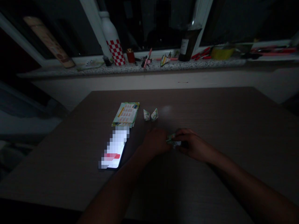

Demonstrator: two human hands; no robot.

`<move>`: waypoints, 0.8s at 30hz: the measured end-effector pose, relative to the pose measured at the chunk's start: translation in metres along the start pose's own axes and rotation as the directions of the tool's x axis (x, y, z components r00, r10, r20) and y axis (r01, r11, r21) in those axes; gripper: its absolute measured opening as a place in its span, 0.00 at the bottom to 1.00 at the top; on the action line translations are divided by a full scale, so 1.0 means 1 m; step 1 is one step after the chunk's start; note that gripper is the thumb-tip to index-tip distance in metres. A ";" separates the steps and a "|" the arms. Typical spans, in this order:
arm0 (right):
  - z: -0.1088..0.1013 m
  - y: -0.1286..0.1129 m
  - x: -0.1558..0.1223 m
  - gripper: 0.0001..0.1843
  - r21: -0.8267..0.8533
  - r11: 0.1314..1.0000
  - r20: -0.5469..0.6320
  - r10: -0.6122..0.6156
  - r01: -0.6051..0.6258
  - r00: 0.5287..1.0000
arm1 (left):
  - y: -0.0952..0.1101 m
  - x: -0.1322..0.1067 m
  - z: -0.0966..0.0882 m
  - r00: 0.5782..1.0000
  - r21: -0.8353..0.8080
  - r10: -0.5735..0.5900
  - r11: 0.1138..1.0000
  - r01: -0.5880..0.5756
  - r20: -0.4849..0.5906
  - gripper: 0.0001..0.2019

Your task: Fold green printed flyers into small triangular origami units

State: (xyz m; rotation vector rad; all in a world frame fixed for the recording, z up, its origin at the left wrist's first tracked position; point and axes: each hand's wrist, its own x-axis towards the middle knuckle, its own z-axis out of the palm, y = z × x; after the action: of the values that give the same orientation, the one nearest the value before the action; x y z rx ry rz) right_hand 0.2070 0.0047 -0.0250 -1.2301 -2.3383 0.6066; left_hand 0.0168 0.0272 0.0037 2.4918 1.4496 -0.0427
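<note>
Between my hands is a small piece of folded paper (pixel 172 139), green and white, resting on or just above the brown table (pixel 205 105). My left hand (pixel 156 141) is closed at its left end, the fingertips turned out of sight. From the right, my right hand (pixel 190 141) pinches the same paper with thumb and fingers. Two small folded paper pieces (pixel 150 115) with pointed tips stand just beyond my left hand. A stack of printed paper sheets (pixel 126 113) lies to their left. Dim light hides the finer folds.
A lit phone (pixel 114 147) lies left of my left forearm, its screen blurred. Along the granite windowsill (pixel 151 67) stand a red-and-white checked bottle (pixel 114 43), a dark container (pixel 185 45), a small red jar (pixel 130 56) and a tan cylinder (pixel 49 42).
</note>
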 end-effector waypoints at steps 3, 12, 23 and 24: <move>0.001 0.002 0.000 0.16 -0.007 1.000 0.008 0.002 -0.001 1.000 | -0.008 0.002 -0.005 0.993 -0.069 -0.092 0.993 0.097 0.069 0.14; 0.004 0.004 -0.001 0.17 -0.007 1.000 -0.019 0.008 -0.008 1.000 | -0.023 0.000 -0.008 0.979 -0.162 -0.179 0.968 0.194 0.101 0.08; -0.006 0.002 -0.005 0.23 0.030 0.998 0.019 -0.054 0.053 0.998 | -0.013 -0.014 0.009 0.945 -0.232 0.187 0.940 -0.251 -0.268 0.12; -0.006 0.002 -0.006 0.22 0.035 0.998 0.012 -0.059 0.058 0.998 | -0.011 -0.015 0.010 0.934 -0.211 0.236 0.931 -0.296 -0.268 0.13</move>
State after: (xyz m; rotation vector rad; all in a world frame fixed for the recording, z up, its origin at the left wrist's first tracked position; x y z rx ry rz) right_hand 0.2146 0.0022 -0.0218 -1.1417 -2.3559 0.6342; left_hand 0.0008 0.0176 -0.0064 2.5209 1.0953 0.4766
